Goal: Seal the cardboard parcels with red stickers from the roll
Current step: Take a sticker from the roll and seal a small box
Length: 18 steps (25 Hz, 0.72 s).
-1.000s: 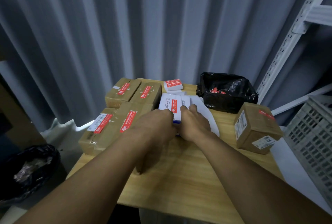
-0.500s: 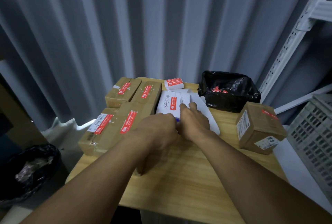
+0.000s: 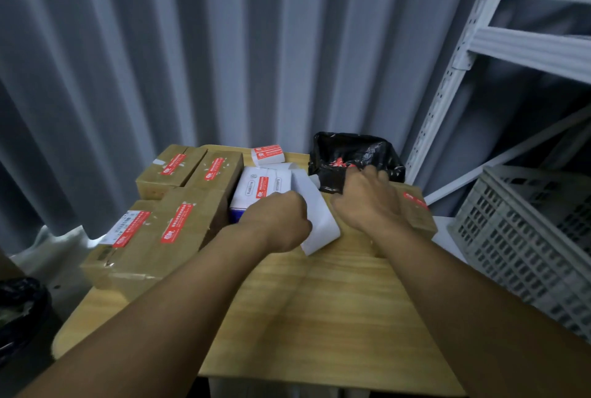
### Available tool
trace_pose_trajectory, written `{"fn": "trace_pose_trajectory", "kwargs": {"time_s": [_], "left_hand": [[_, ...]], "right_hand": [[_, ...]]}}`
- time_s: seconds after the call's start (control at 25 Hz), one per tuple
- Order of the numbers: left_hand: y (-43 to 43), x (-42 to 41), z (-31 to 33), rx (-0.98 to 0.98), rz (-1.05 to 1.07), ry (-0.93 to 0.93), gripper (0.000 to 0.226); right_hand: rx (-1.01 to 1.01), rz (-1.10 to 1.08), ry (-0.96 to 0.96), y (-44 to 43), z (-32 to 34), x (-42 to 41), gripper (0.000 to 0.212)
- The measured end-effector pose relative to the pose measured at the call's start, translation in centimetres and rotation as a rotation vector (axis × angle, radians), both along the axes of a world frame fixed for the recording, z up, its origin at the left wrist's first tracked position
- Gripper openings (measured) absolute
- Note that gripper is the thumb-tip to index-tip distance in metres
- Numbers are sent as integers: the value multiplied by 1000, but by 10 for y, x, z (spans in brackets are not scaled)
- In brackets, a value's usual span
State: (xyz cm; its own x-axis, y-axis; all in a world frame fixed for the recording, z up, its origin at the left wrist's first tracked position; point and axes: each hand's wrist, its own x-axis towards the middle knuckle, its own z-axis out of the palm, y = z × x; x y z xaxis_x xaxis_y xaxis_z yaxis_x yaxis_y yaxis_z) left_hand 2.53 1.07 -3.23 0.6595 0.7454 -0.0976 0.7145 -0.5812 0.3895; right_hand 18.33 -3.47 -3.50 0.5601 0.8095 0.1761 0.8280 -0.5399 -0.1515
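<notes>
Left hand (image 3: 278, 222), curled, holds the white backing strip (image 3: 320, 217). Right hand (image 3: 367, 201) rests on the right cardboard parcel (image 3: 419, 216); grip cannot be determined.

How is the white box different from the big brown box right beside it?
The white box is white, with printed marks on either side of its sticker. The brown cardboard parcel is plain brown around its sticker. The brown cardboard parcel also looks bigger than the white box. Both have a red sticker on top.
</notes>
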Motion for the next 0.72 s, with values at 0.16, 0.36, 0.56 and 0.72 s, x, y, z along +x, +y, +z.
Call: {"fn": "trace_pose_trajectory", "kwargs": {"time_s": [0.16, 0.36, 0.56, 0.72], "left_hand": [[-6, 21, -8, -41, -12, -54, 28], [-8, 29, -18, -87, -12, -62, 34], [-9, 25, -16, -84, -24, -81, 33], [-17, 26, -16, -101, -30, -104, 31]], "right_hand": [[-2, -202, 28, -25, -12, 47, 53], [-46, -365, 286, -37, -23, 70, 84], [-60, -345, 318, -44, -21, 69, 95], [-170, -251, 359, -60, -16, 56, 119]]}}
